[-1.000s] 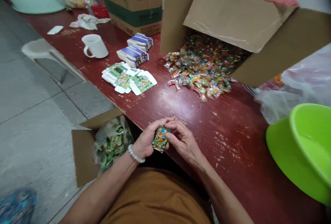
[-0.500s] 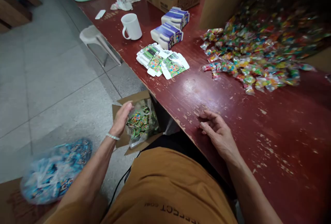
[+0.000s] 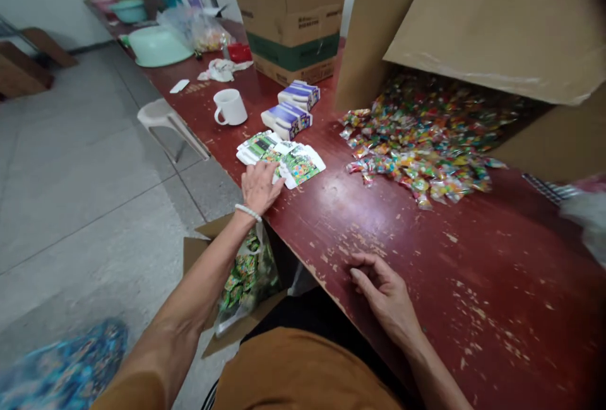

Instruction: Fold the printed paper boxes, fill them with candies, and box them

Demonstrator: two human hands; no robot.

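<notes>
My left hand [image 3: 261, 187], with a pale bead bracelet [image 3: 249, 212] at the wrist, reaches over the front of a small pile of flat green-and-white printed cartons [image 3: 300, 167]. Its fingertips touch the near cartons, thumb spread to the right, and no carton is lifted. My right hand [image 3: 381, 283] rests by the table's near edge, fingers loosely curled, with nothing visible in it. Behind the cartons lie two bundles of purple-and-white folded boxes [image 3: 288, 120]. Below my left forearm, an open cardboard box [image 3: 199, 255] holds a clear bag of small green packets [image 3: 241, 277].
Wrapped multicoloured candies [image 3: 416, 157] spill from a large tipped carton [image 3: 492, 37] onto the worn red table [image 3: 426, 271]. A white mug [image 3: 230, 107] and a tall cardboard box [image 3: 293, 18] stand farther back. A plastic stool [image 3: 165, 119] and a bag of blue packets [image 3: 71, 366] are on the floor.
My left hand has moved from above the floor box up and right to the flat cartons on the table. My right hand stays near the table edge. The view has tilted up.
</notes>
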